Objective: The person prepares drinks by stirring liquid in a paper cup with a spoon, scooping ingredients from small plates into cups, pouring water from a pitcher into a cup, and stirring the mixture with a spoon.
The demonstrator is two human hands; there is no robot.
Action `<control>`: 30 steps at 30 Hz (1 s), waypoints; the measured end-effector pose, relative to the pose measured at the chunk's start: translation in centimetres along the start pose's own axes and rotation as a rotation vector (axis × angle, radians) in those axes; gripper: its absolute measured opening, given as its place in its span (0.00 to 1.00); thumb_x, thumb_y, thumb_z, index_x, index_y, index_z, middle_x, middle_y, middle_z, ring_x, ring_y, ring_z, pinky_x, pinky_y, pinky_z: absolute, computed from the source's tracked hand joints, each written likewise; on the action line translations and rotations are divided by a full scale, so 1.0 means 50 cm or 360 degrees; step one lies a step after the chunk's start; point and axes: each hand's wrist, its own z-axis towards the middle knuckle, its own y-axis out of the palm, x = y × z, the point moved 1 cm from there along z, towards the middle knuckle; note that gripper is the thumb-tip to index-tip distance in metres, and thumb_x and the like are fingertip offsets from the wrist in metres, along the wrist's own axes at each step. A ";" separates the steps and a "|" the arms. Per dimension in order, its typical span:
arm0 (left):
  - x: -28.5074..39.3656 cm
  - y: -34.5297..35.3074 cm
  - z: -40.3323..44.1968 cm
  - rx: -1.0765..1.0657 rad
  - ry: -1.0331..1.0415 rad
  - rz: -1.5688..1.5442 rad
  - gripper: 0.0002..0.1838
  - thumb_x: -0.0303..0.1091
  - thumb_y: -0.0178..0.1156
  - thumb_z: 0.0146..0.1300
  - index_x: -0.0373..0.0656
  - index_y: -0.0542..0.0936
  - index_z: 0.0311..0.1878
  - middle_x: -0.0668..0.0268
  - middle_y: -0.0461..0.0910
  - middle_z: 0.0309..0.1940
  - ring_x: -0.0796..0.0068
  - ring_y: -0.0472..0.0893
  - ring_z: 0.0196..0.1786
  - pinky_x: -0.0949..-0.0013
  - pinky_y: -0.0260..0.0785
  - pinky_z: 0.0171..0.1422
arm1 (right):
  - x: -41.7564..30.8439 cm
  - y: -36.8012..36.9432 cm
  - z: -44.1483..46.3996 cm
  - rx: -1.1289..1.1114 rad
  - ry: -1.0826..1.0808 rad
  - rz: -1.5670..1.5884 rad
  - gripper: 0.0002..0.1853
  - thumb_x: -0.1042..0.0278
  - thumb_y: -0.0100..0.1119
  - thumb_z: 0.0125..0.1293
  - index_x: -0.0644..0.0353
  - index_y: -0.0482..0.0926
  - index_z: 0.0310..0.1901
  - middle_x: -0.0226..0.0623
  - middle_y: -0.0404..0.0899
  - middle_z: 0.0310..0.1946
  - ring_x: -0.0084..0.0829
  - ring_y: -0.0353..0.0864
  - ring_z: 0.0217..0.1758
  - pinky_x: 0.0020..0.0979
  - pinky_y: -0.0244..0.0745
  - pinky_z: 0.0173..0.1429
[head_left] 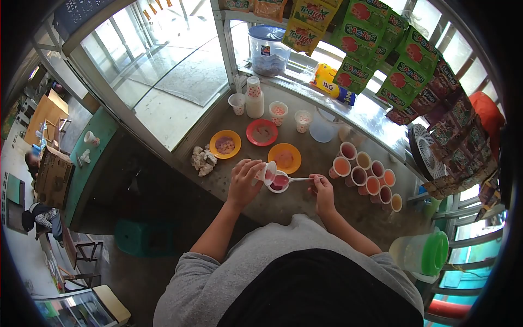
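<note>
My left hand [245, 179] is wrapped round a white patterned cup [267, 172], tilted to the right over a second cup [279, 182] that holds a dark pink content. My right hand [322, 192] grips the handle of a white spoon [298, 179], whose bowl is at that second cup's mouth. Just beyond the cups is an orange plate [297, 166] with a pinkish substance. A red plate [262, 143] and another orange plate [237, 143] lie further back. To the right stand several filled cups [372, 185] in red, orange and yellow shades.
Crumpled whitish material [203, 161] lies left of the plates. Behind them are stacked cups [253, 89], a cup of pink pieces [278, 111] and a clear tub [321, 132]. Sachets [406, 76] hang above right. A green-lidded container [434, 252] stands at right. People are at far left.
</note>
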 end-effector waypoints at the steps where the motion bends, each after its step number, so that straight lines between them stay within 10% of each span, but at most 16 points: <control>1: 0.001 0.000 0.000 0.0000 -0.0030 -0.0018 0.31 0.28 0.73 0.51 0.53 0.79 0.61 0.68 0.80 0.61 0.57 0.73 0.68 0.53 0.63 0.73 | -0.002 -0.001 0.000 -0.0001 0.0000 -0.0002 0.11 0.63 0.52 0.81 0.59 0.82 0.49 0.33 0.86 0.41 0.19 0.79 0.38 0.23 0.76 0.43; 16: -0.005 -0.002 -0.007 0.0037 -0.0093 -0.0029 0.32 0.27 0.73 0.49 0.53 0.79 0.61 0.67 0.80 0.61 0.56 0.74 0.68 0.52 0.63 0.74 | -0.104 0.009 -0.015 -0.0130 -0.0623 -0.0120 0.09 0.68 0.52 0.81 0.62 0.81 0.49 0.32 0.84 0.40 0.18 0.76 0.35 0.22 0.72 0.42; 24: -0.007 -0.004 -0.007 0.0073 -0.0077 0.0018 0.33 0.26 0.73 0.47 0.53 0.80 0.61 0.67 0.80 0.60 0.57 0.74 0.68 0.52 0.63 0.75 | -0.152 0.039 -0.066 -0.0141 -0.1572 -0.1190 0.08 0.69 0.56 0.78 0.63 0.82 0.47 0.29 0.83 0.35 0.16 0.76 0.34 0.20 0.70 0.39; 30: 0.001 -0.007 -0.005 0.0044 -0.0044 0.0039 0.32 0.27 0.74 0.48 0.54 0.80 0.61 0.69 0.80 0.61 0.57 0.73 0.69 0.53 0.62 0.75 | -0.064 0.030 -0.025 -0.0087 -0.0581 -0.0492 0.10 0.66 0.56 0.79 0.63 0.83 0.48 0.33 0.87 0.38 0.17 0.79 0.35 0.21 0.73 0.40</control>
